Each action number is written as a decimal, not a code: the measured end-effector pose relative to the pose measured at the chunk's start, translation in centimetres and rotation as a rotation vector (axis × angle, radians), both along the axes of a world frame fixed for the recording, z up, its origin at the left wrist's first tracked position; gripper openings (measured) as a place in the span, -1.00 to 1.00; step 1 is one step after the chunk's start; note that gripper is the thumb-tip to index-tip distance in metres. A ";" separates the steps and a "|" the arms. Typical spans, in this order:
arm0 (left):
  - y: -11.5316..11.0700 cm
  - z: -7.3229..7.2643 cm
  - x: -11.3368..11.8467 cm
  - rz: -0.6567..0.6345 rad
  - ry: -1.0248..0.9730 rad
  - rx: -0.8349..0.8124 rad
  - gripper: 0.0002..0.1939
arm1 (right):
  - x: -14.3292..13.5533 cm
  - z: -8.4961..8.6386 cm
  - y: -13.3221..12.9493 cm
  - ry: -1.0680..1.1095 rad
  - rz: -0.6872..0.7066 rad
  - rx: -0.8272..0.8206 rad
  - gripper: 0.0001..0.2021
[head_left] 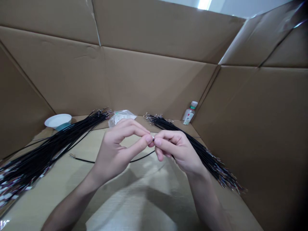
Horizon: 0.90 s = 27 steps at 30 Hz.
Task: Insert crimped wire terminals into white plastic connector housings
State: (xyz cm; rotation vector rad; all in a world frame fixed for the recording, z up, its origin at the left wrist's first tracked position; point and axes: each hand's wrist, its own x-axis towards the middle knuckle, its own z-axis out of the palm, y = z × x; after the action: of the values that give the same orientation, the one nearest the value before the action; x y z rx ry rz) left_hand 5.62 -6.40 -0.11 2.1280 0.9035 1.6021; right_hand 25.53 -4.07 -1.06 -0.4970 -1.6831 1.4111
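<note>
My left hand [120, 147] and my right hand [179, 151] meet fingertip to fingertip above the middle of the table. Between the left thumb and forefinger is a tiny whitish piece [153, 138], apparently a connector, mostly covered by the fingers. The right hand is pinched around the end of a thin black cable [143, 157]; coloured wires barely show at the fingertips. From there the cable curves down and left, passing behind my left hand. Its other end [72, 156], with bare wire ends, lies on the table left of that hand.
A bundle of black cables [60, 138] with white connectors at the near end lies left; another bundle [192, 141] lies right. At the back are a white bowl [57, 120], a plastic bag [124, 115] of white pieces and a bottle [190, 114]. Cardboard walls [156, 83] surround the table.
</note>
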 end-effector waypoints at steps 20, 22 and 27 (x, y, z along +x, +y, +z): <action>-0.5 0.8 -0.7 -0.157 0.039 -0.255 -0.86 | -0.3 -0.2 -0.6 -0.018 -0.087 0.036 -0.75; -0.5 0.8 -0.9 -0.107 0.019 -0.207 -0.87 | -0.4 0.1 -0.8 -0.052 -0.089 0.049 -0.74; -1.3 1.7 -4.4 0.182 -0.104 -0.048 -0.92 | 0.1 0.3 -1.1 -0.175 -0.261 0.204 -0.76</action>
State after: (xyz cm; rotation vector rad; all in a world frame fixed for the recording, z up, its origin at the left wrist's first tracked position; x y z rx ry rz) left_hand 1.18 -7.69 1.62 1.9588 1.1165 1.7414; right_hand 25.60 -5.19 -0.73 -0.7120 -1.8037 1.0199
